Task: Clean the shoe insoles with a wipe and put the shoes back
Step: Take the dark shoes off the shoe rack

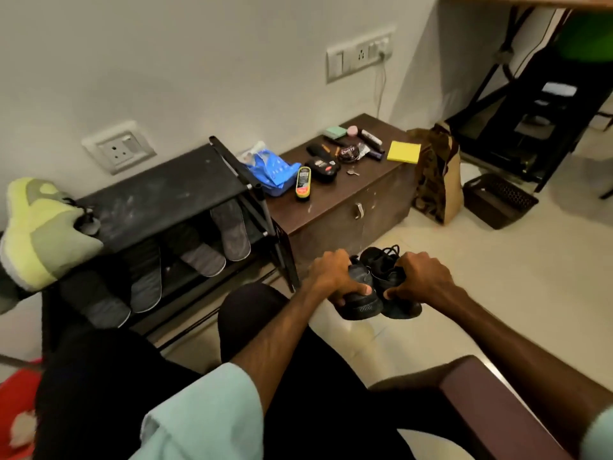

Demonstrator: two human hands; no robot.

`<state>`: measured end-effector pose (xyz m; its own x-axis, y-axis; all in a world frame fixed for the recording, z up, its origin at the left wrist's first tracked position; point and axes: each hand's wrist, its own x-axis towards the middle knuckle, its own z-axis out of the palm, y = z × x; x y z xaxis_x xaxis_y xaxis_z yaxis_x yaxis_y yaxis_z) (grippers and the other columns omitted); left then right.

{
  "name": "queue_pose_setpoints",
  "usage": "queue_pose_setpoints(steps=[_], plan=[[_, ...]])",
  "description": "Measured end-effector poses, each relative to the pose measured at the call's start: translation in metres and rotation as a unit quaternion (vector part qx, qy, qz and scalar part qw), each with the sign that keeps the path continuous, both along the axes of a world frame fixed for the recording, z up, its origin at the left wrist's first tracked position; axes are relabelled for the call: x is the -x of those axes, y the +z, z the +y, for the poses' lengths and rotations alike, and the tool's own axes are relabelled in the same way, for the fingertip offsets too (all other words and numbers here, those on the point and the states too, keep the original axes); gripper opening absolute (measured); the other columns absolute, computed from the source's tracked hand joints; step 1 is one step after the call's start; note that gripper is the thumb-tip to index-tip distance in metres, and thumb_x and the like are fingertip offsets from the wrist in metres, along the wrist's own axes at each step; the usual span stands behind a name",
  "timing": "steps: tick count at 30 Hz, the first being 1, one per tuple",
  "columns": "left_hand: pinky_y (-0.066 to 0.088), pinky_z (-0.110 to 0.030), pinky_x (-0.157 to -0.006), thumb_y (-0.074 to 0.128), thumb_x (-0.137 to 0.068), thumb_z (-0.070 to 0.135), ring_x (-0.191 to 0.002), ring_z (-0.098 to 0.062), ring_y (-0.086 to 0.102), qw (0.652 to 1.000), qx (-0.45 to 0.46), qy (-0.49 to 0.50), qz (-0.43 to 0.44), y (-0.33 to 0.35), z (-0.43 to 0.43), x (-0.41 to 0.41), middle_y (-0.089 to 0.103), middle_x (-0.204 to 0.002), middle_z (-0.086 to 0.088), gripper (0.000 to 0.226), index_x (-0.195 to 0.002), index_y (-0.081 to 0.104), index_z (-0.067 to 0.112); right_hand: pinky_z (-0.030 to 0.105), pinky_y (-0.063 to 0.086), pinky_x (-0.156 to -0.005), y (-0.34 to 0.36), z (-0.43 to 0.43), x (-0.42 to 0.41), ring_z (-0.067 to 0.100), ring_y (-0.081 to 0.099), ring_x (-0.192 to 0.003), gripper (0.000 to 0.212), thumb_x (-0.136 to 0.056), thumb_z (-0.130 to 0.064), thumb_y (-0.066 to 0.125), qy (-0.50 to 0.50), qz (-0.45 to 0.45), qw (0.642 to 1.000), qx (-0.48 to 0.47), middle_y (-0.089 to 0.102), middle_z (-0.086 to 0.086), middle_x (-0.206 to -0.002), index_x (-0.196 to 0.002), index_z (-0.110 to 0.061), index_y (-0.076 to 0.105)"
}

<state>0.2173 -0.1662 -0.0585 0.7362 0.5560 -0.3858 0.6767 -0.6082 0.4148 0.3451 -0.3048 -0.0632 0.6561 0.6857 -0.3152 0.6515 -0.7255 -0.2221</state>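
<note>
holding: one black shoe [361,307] is gripped by the left hand [335,277], its twin [399,308] by the right hand [423,277]
place: held side by side above the floor [497,293]
edges: chest [331,227] front just behind, shoe rack [159,194] to the left
room: bare floor seen rightward

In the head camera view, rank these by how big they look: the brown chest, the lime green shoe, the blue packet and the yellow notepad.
Largest to smallest:
1. brown chest
2. lime green shoe, though it sits nearer the camera, which makes it look bigger
3. blue packet
4. yellow notepad
</note>
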Motion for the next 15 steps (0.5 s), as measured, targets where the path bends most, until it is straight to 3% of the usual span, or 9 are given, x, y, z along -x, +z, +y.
queue_pose_setpoints(steps=[3,8,15], plan=[[0.056,-0.041,-0.092,0.086,-0.070,0.055,-0.109,-0.030,0.065,0.998,0.015,-0.015,0.062,-0.043,-0.006,-0.009,0.066,-0.122,-0.010,0.075,-0.123,0.056,0.013,0.031,0.052,-0.063,-0.043,-0.008,-0.009,0.022,0.067,-0.078,0.043,-0.073,-0.047,0.087,-0.028,0.087,0.996,0.014,0.066,0.001,-0.083,-0.093,-0.017,0.064],[0.049,-0.041,-0.096,0.087,-0.074,0.042,-0.122,-0.031,0.056,0.989,0.006,-0.032,0.142,-0.094,-0.004,-0.022,0.056,-0.135,-0.011,0.078,-0.135,0.047,0.013,0.037,0.056,-0.076,-0.112,-0.017,-0.025,0.028,0.071,-0.087,0.033,-0.083,-0.035,0.080,-0.083,0.175,0.981,0.022,0.075,0.011,-0.090,-0.095,-0.007,0.068],[0.047,-0.039,-0.100,0.085,-0.078,0.030,-0.124,-0.032,0.055,0.992,0.018,-0.002,0.124,-0.136,-0.006,-0.047,0.054,-0.136,-0.013,0.071,-0.137,0.048,0.010,0.031,0.048,-0.072,-0.194,-0.034,-0.018,0.031,0.067,-0.095,0.039,-0.087,-0.028,0.076,-0.166,0.188,0.968,0.006,0.071,0.012,-0.105,-0.118,-0.008,0.065]])
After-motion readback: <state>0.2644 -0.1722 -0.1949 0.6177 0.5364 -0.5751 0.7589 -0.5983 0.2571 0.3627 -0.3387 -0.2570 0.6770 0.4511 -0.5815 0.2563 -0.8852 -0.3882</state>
